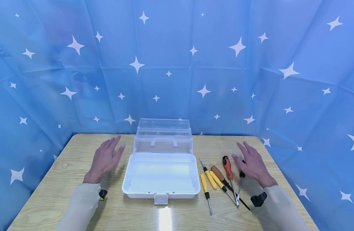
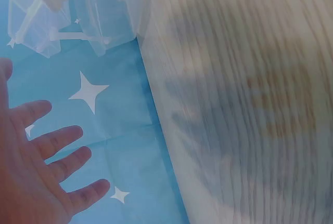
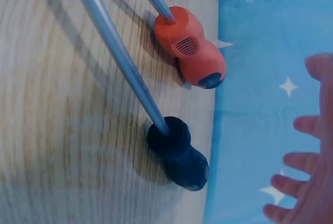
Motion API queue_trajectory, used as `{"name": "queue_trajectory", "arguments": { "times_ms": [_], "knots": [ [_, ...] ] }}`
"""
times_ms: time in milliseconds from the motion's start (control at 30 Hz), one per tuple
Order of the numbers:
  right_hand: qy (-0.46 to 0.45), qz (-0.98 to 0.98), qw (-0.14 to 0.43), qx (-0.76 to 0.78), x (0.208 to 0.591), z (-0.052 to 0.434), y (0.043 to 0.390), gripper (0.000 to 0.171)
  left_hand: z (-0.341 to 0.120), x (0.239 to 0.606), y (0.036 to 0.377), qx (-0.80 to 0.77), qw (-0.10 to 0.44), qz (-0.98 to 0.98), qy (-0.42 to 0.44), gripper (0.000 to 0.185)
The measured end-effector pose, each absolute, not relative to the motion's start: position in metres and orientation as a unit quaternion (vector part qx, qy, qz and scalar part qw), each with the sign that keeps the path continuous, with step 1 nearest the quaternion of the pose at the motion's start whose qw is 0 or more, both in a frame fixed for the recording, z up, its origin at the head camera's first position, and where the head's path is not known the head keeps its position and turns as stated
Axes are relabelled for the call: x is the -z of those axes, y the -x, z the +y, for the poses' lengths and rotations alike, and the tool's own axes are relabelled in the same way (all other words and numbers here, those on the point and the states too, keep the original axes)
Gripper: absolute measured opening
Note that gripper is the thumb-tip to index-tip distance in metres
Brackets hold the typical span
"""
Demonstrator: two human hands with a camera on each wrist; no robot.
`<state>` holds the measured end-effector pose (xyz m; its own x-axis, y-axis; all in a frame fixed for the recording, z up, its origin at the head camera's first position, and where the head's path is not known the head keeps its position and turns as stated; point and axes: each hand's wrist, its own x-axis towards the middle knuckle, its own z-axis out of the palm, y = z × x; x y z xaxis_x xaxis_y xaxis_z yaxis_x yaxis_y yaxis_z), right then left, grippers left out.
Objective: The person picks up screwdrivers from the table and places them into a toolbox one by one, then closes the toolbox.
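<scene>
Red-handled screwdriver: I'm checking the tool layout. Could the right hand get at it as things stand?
Probably yes: the open right hand hovers beside the red-handled screwdriver, and nothing lies between them.

The head view looks forward and down from above the near edge of a wooden table (image 1: 64, 179), taking in the whole tabletop and a blue starred backdrop (image 1: 177, 64). The left wrist view sits very close to the table, facing its far edge, and shares a clear plastic box (image 2: 88, 21) with the head view. The right wrist view, also very close, shares a red-handled screwdriver (image 3: 190, 47) and a black-handled screwdriver (image 3: 179, 156).
</scene>
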<state>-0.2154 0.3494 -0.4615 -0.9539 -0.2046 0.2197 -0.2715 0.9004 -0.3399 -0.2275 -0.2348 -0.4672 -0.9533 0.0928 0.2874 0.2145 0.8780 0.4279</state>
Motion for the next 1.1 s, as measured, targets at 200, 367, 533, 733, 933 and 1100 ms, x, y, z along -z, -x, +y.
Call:
{"name": "queue_trajectory", "arguments": {
  "times_ms": [200,367,533,733,933,1100],
  "knots": [
    [-0.105,-0.973,0.093,-0.184,0.464,0.357,0.214,0.066,-0.232,0.466,0.228,0.256,0.106,-0.959,0.065,0.064],
    [-0.086,-0.974,0.078,-0.196,0.465,0.363,0.213,0.07,-0.229,0.467,0.23,0.272,0.092,-0.956,0.06,0.065],
    [-0.075,-0.97,0.066,-0.22,0.466,0.368,0.211,0.072,-0.227,0.467,0.232,0.297,0.074,-0.95,0.059,0.066],
    [-0.068,-0.966,0.054,-0.243,0.469,0.372,0.208,0.073,-0.223,0.468,0.236,0.319,0.058,-0.944,0.054,0.068],
    [-0.066,-0.964,0.056,-0.25,0.473,0.377,0.208,0.071,-0.218,0.47,0.238,0.343,0.048,-0.937,0.05,0.067],
    [-0.058,-0.964,0.049,-0.255,0.475,0.382,0.207,0.071,-0.213,0.469,0.24,0.36,0.047,-0.93,0.064,0.066]
  ]
}}
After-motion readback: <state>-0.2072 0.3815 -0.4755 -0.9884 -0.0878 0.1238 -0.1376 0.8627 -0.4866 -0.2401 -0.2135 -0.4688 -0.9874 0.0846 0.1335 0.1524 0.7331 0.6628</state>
